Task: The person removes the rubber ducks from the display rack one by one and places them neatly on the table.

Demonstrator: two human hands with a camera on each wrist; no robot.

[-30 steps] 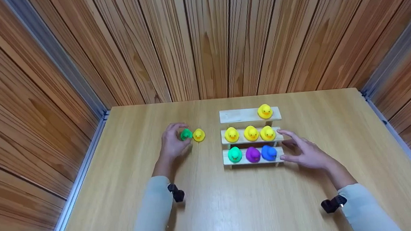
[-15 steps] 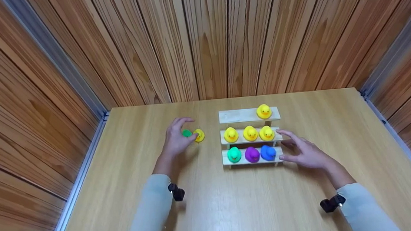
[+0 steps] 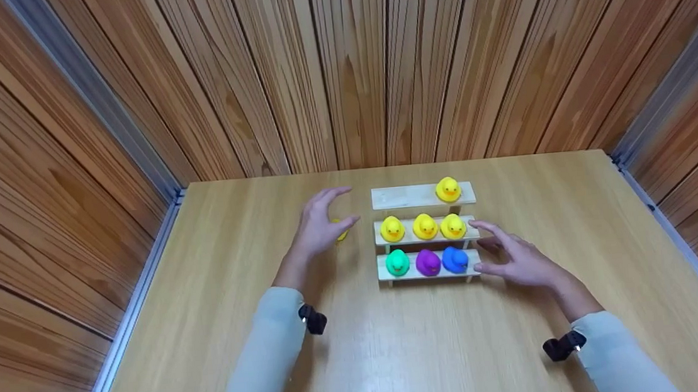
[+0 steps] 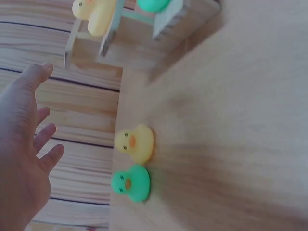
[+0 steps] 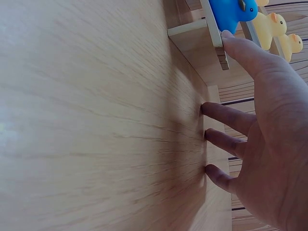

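My left hand (image 3: 317, 227) hovers with spread fingers above the table, just left of the three-step wooden rack (image 3: 403, 197). Nothing is between its thumb and fingers. Beneath it stand a yellow rubber duck (image 4: 137, 144) and a green rubber duck (image 4: 138, 184), side by side; in the head view the hand covers the green one and most of the yellow. At the rack's right end is my right hand (image 3: 522, 261), its thumb (image 5: 240, 48) touching the lowest shelf's end near a blue duck (image 3: 456, 260), other fingertips reaching down toward the tabletop.
On the lowest shelf a teal-green duck (image 3: 398, 262) and a purple duck (image 3: 428, 263) stand left of the blue one. Three yellow ducks (image 3: 425, 226) fill the middle shelf. One yellow duck (image 3: 448, 190) is at the top shelf's right end. Wooden walls enclose the table.
My left hand has let go of the green duck, opened wider and moved right toward the rack. The right hand keeps its place at the rack's right end.
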